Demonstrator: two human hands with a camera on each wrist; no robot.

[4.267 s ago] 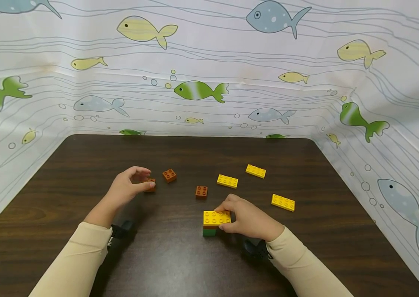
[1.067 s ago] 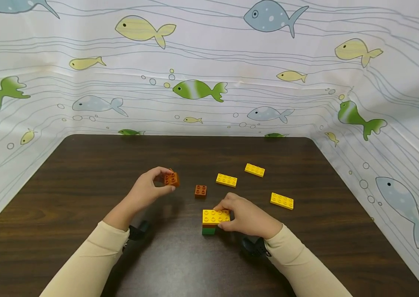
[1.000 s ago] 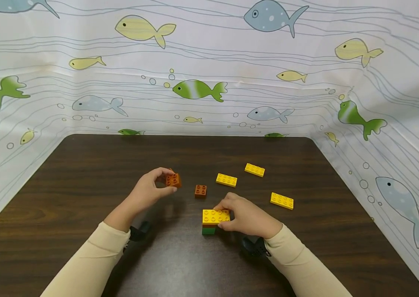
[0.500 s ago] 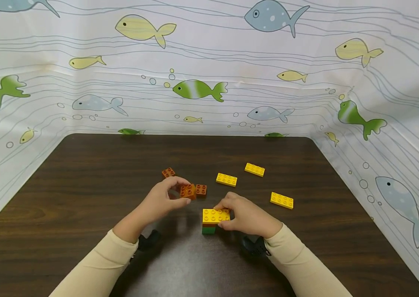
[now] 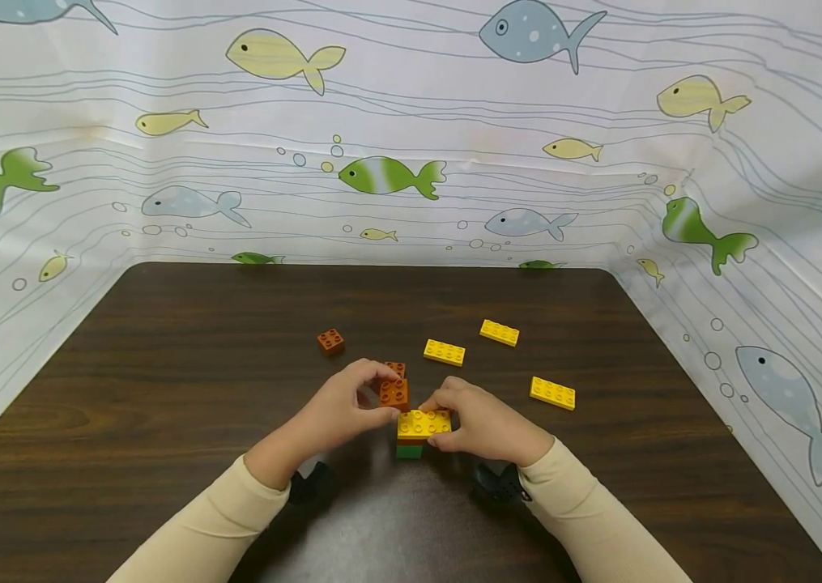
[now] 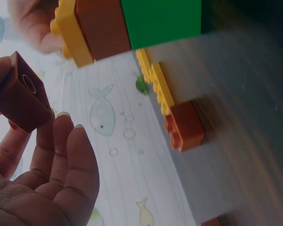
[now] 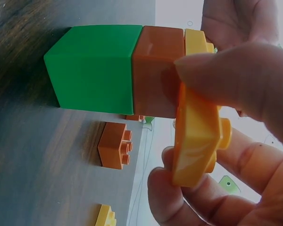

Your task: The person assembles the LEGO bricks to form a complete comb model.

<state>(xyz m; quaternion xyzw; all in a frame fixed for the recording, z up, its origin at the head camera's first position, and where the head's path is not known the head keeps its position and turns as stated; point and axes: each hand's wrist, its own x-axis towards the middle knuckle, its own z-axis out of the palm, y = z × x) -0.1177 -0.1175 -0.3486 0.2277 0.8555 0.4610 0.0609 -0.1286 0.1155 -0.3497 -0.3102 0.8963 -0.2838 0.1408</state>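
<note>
My left hand [image 5: 341,405] pinches a brown 2x2 toy brick [image 5: 394,394] between thumb and fingers. The brick is in the air just behind the left end of a small stack, its hollow underside showing in the left wrist view. The stack has a green block [image 7: 92,70] at the bottom, a brown brick [image 7: 155,70] in the middle and a yellow 2x4 plate [image 5: 423,424] on top. The plate juts out to the right beyond the bricks below. My right hand [image 5: 483,425] grips that overhanging end, thumb on the near side, fingers on the far side.
One loose brown brick [image 5: 398,369] lies behind the held one, partly hidden by it. Another brown brick [image 5: 331,341] sits farther left. Three yellow plates [image 5: 445,352] lie spread behind and to the right on the dark wooden table [image 5: 163,453]. A fish-print curtain [image 5: 411,105] encloses it.
My left hand has picked up the leftmost brown brick and carried it right and nearer to me, up to the stack. The right hand has kept its grip on the yellow plate.
</note>
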